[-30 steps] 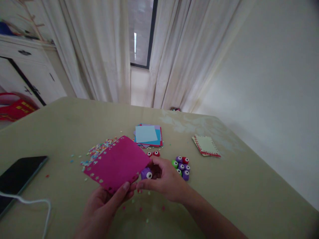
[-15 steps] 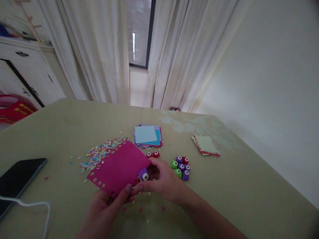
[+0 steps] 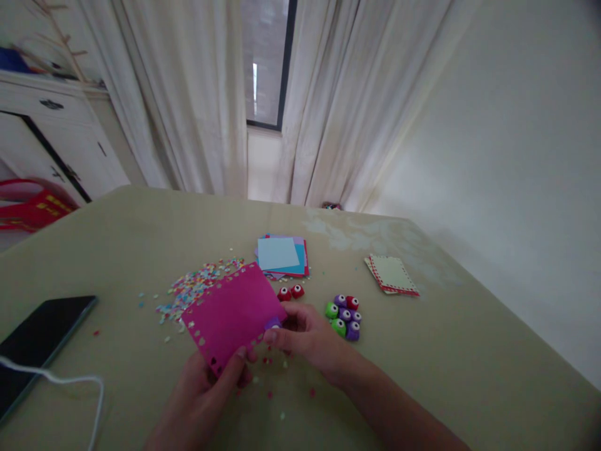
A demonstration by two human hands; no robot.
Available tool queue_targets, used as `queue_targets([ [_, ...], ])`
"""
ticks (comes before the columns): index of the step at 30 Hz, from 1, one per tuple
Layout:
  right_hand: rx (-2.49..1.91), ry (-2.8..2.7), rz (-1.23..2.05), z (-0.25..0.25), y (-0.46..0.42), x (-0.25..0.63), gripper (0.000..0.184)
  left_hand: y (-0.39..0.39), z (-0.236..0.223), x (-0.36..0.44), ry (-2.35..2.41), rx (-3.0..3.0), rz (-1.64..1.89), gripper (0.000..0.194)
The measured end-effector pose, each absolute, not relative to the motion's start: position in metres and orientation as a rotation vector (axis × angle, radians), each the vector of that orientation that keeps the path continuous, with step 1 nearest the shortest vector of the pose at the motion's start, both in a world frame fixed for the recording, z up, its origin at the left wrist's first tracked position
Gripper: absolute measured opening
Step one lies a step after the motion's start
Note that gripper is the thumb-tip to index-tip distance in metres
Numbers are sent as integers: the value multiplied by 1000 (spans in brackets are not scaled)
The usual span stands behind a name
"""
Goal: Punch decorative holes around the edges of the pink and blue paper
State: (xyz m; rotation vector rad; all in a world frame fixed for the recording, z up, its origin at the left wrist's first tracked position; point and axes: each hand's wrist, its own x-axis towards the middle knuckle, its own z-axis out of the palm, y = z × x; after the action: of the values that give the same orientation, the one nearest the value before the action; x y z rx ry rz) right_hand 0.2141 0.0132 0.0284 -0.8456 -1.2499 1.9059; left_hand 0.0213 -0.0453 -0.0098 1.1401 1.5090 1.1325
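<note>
A magenta sheet of paper [image 3: 235, 310] with small shapes punched along its edges is held up over the table. My left hand [image 3: 211, 382] pinches its near corner between thumb and fingers. At the sheet's right edge, my right hand [image 3: 305, 338] is closed around a purple craft punch [image 3: 273, 324], its thumb over the punch's white button. The fingers partly hide the punch. Two red craft punches [image 3: 291, 292] stand just beyond my right hand. To its right sits a cluster of purple, green and red punches [image 3: 345, 315].
Colourful paper confetti [image 3: 197, 285] is heaped behind the sheet, with loose bits near my hands. Beyond lies a stack of coloured paper [image 3: 280, 255]. Punched pale cards [image 3: 393, 274] rest at the right. A phone [image 3: 42, 332] and white cable [image 3: 70, 379] are at the left.
My right thumb has moved onto the purple punch's button, which showed uncovered before. Small red bits now appear below the sheet's edge. The view has shifted slightly.
</note>
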Motion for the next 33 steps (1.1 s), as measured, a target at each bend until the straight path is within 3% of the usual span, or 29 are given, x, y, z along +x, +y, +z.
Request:
queue_targets([
  [7, -868, -1239, 1886, 28, 10, 212, 47, -49, -4, 22, 1575, 1157, 1158, 55],
  [14, -777, -1201, 1951, 24, 6, 208, 42, -48, 8, 23, 1651, 1152, 1172, 60],
  [19, -846, -1138, 2023, 25, 3, 206, 50, -46, 3, 23, 1634, 1288, 1117, 61],
  [33, -897, -1135, 1969, 25, -1, 204, 55, -52, -16, 21, 1614, 1236, 1119, 35],
])
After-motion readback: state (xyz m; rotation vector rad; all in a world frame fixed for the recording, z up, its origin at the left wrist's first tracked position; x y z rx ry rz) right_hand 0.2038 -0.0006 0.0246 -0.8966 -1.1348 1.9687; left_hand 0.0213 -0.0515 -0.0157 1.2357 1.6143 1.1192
